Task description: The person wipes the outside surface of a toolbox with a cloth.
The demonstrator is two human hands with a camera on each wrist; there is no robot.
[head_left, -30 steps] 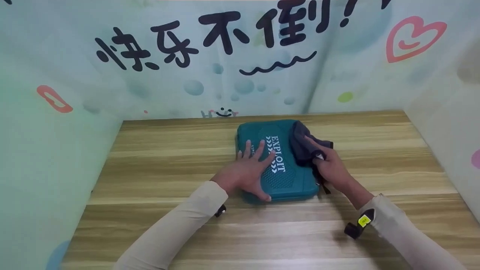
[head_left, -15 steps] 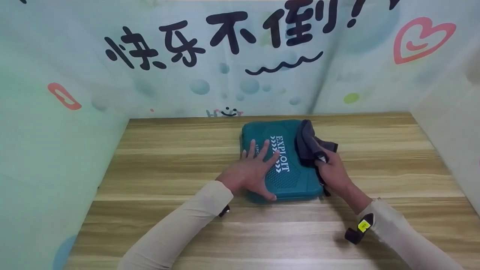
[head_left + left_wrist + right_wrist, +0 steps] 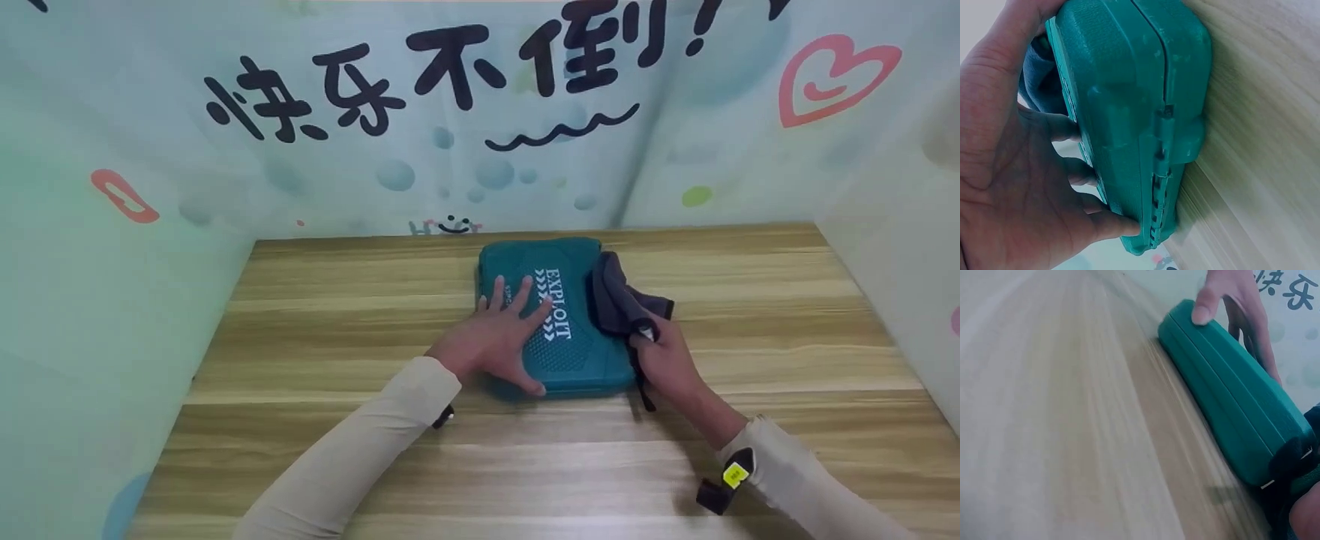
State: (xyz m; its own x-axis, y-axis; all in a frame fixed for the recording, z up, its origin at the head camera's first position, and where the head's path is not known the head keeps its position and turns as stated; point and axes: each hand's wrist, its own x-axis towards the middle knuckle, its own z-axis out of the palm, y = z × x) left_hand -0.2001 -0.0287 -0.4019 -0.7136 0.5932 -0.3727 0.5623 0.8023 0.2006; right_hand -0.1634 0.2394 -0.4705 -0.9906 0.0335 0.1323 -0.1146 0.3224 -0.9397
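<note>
A teal hard plastic case (image 3: 592, 364) with "EXPLOIT" printed on its lid lies closed on the wooden table. My left hand (image 3: 491, 341) rests on the lid with fingers spread, its thumb near the front edge. In the left wrist view, the hinged side of the case (image 3: 1123, 112) shows beside the palm. My right hand (image 3: 667, 356) grips a dark grey cloth (image 3: 619, 300) bunched at the right edge of the case. Part of the cloth lies over the lid, and a dark end hangs down the side. In the right wrist view, only a fingertip shows beside the cloth.
The wood-grain table (image 3: 337, 322) stretches out on both sides of the case. A printed fabric backdrop (image 3: 337, 180) rises close behind it, with side panels left and right. A black strap with a yellow label (image 3: 735, 474) is on the right wrist.
The right hand and cloth have shifted slightly down along the right side of the case, away from its far corner. The left hand stays on the lid. The head view sways a little.
</note>
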